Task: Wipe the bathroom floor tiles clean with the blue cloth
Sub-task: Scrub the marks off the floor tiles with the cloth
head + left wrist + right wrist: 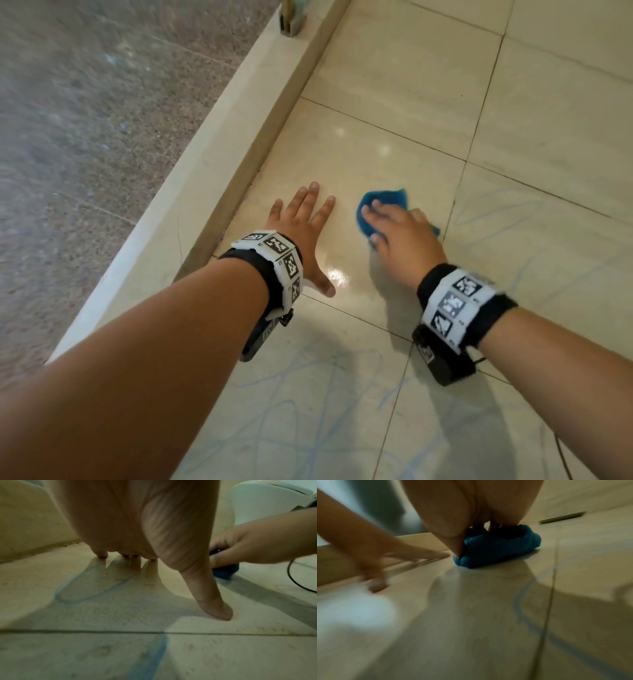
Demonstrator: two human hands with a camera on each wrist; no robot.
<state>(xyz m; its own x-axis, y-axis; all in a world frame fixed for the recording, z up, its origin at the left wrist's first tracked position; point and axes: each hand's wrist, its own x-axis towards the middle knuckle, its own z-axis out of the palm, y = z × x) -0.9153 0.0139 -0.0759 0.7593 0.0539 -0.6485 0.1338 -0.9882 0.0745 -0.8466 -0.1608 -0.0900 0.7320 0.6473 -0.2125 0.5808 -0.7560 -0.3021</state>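
The blue cloth (383,202) lies bunched on a glossy beige floor tile (376,144). My right hand (402,233) covers its near part, fingers curled over it and thumb dug into its left side, as the right wrist view shows with the blue cloth (496,547) wadded under the palm. My left hand (306,228) is planted on the same tile just left of the cloth, fingers straight and spread, holding nothing. Its thumb (212,601) and fingertips touch the tile. Blue scribble marks (308,407) cross the nearer tiles, and more of these marks (507,219) lie right of the cloth.
A raised beige curb (205,192) runs diagonally along the left, with grey speckled flooring (85,120) beyond it. A metal door fitting (291,20) stands on the curb far ahead. A white toilet base (267,500) and a black cable (293,580) are on the right.
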